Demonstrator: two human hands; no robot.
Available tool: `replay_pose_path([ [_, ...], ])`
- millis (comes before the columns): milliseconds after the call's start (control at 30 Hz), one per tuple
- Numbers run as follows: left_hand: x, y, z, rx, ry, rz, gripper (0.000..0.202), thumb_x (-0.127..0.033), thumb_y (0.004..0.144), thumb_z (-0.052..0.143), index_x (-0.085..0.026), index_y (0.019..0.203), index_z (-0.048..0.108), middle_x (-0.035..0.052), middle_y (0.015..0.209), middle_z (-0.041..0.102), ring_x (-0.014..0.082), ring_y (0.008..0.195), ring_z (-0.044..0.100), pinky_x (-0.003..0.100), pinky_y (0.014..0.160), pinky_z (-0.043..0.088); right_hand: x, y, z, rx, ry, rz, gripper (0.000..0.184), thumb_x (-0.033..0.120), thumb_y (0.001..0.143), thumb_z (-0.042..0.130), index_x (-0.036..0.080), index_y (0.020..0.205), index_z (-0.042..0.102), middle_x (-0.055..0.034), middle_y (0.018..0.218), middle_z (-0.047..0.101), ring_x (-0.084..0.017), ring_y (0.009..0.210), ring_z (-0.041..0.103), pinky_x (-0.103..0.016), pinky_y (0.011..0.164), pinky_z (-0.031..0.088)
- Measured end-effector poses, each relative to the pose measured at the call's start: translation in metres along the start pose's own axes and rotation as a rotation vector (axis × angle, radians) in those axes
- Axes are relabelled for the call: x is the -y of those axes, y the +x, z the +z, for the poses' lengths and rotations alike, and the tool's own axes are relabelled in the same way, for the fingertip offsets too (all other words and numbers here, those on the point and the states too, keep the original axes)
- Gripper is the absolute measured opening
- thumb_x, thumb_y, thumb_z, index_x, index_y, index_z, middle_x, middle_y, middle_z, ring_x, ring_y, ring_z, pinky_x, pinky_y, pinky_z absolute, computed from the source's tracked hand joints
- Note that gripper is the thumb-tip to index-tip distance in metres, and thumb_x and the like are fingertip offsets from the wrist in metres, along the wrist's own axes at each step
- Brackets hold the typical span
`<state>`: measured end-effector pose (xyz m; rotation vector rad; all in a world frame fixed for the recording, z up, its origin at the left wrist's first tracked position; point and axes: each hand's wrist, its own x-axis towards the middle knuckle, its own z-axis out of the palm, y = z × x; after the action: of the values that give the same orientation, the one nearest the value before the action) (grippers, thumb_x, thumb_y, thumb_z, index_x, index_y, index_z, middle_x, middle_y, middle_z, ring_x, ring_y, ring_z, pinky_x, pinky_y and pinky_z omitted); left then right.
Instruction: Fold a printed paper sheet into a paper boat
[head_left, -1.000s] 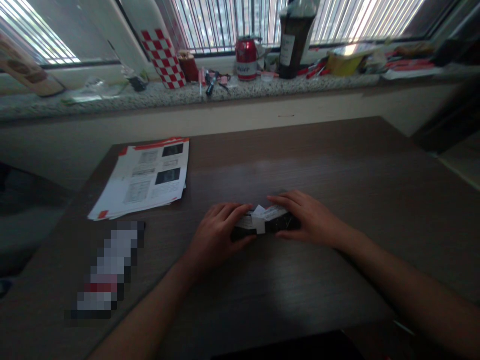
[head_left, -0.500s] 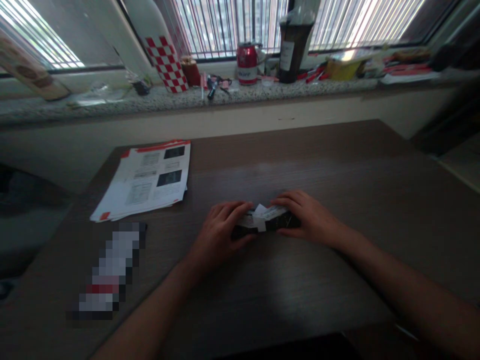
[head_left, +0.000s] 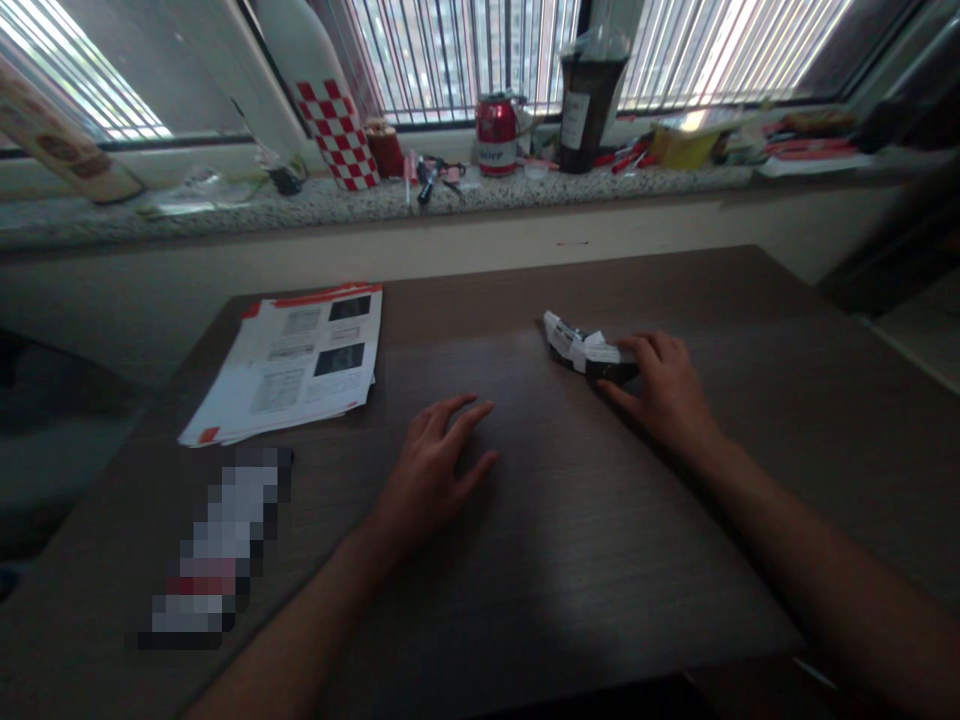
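A small folded paper piece (head_left: 579, 347), white and black, lies on the dark wooden table (head_left: 570, 520). My right hand (head_left: 664, 390) rests on its near end, fingers closed over the dark part. My left hand (head_left: 435, 470) lies flat on the table to the left, fingers spread, holding nothing. About a hand's width of bare table separates the two hands.
A stack of printed sheets (head_left: 292, 360) lies at the table's left. A blurred flat item (head_left: 214, 550) sits below it. The granite sill (head_left: 375, 200) behind holds a red can (head_left: 496, 135), a dark bottle (head_left: 585, 100), a checkered carton (head_left: 337, 130) and clutter.
My right hand slid the folded paper away from me and to the right. My left hand let go of it and now lies flat on the table.
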<state>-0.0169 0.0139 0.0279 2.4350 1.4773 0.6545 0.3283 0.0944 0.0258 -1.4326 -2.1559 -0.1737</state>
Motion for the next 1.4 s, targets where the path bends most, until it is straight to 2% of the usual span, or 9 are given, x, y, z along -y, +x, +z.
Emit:
replay_pose_path([
  [233,0.002,0.0,0.001,0.036,-0.008,0.015,0.05,-0.031,0.1,0.066,-0.029,0.147,0.05,0.0103,0.153,0.051,0.0333,0.139,0.051,0.057,0.114,0.045,-0.03,0.005,0.008,-0.047,-0.056,0.162,0.052,0.046,0.087,0.075,0.018,0.129,0.061,-0.0182,0.12,0.061,-0.04,0.11,0.057,-0.056,0.095,0.052],
  [433,0.007,-0.002,0.005,0.087,0.002,0.014,0.045,-0.032,0.1,0.066,-0.029,0.144,0.055,0.0096,0.152,0.052,0.0329,0.138,0.052,0.057,0.114,0.046,-0.038,0.004,0.013,-0.053,-0.068,0.173,0.054,0.047,0.085,0.077,0.02,0.13,0.062,-0.0163,0.121,0.063,-0.038,0.11,0.06,-0.054,0.095,0.052],
  [567,0.007,-0.003,0.006,0.111,0.002,0.012,0.042,-0.031,0.099,0.066,-0.028,0.14,0.059,0.0106,0.149,0.054,0.0331,0.136,0.053,0.057,0.113,0.046,-0.037,0.003,0.012,-0.047,-0.082,0.152,0.058,0.045,0.084,0.078,0.022,0.134,0.061,-0.016,0.127,0.064,-0.039,0.116,0.059,-0.056,0.1,0.051],
  [733,0.005,-0.002,0.004,0.132,-0.004,0.006,0.039,-0.032,0.099,0.067,-0.028,0.137,0.062,0.0103,0.148,0.056,0.0337,0.136,0.053,0.057,0.113,0.046,-0.031,0.005,0.002,-0.113,-0.105,0.117,0.06,0.047,0.087,0.077,0.022,0.139,0.06,-0.0176,0.143,0.058,-0.042,0.134,0.049,-0.063,0.109,0.043],
  [900,0.004,-0.002,0.003,0.143,0.001,0.003,0.039,-0.033,0.099,0.066,-0.028,0.137,0.062,0.0102,0.148,0.056,0.0335,0.136,0.053,0.057,0.114,0.046,-0.008,0.004,-0.011,-0.156,0.056,-0.067,0.048,0.039,0.096,0.068,0.024,0.14,0.058,-0.0152,0.144,0.06,-0.037,0.137,0.051,-0.061,0.115,0.04],
  [967,0.004,-0.002,0.003,0.142,0.006,0.008,0.039,-0.032,0.099,0.066,-0.029,0.138,0.062,0.0102,0.148,0.056,0.0334,0.137,0.053,0.057,0.114,0.045,0.006,0.002,-0.014,-0.082,0.188,-0.155,0.044,0.035,0.099,0.064,0.026,0.142,0.057,-0.0141,0.143,0.061,-0.034,0.134,0.056,-0.058,0.113,0.045],
  [1033,0.004,-0.001,0.003,0.139,0.004,0.014,0.039,-0.032,0.1,0.066,-0.028,0.138,0.061,0.0105,0.148,0.056,0.0329,0.137,0.053,0.056,0.114,0.045,0.02,-0.001,-0.014,0.068,0.3,-0.231,0.043,0.032,0.101,0.061,0.028,0.143,0.056,-0.0128,0.145,0.06,-0.032,0.136,0.056,-0.057,0.114,0.046],
  [1133,0.004,-0.001,0.002,0.14,-0.003,0.018,0.038,-0.032,0.1,0.066,-0.027,0.137,0.062,0.0109,0.148,0.057,0.0326,0.136,0.054,0.055,0.114,0.045,0.034,-0.006,-0.008,0.224,0.393,-0.283,0.045,0.033,0.102,0.061,0.03,0.147,0.054,-0.0116,0.147,0.06,-0.031,0.138,0.056,-0.056,0.114,0.048],
  [1400,0.002,-0.001,0.0,0.152,-0.003,0.008,0.038,-0.03,0.099,0.067,-0.027,0.136,0.063,0.0101,0.147,0.058,0.0317,0.136,0.054,0.054,0.115,0.045,0.031,-0.013,0.013,0.438,0.452,-0.285,0.053,0.042,0.102,0.062,0.031,0.153,0.051,-0.0111,0.158,0.051,-0.031,0.147,0.048,-0.057,0.119,0.043],
])
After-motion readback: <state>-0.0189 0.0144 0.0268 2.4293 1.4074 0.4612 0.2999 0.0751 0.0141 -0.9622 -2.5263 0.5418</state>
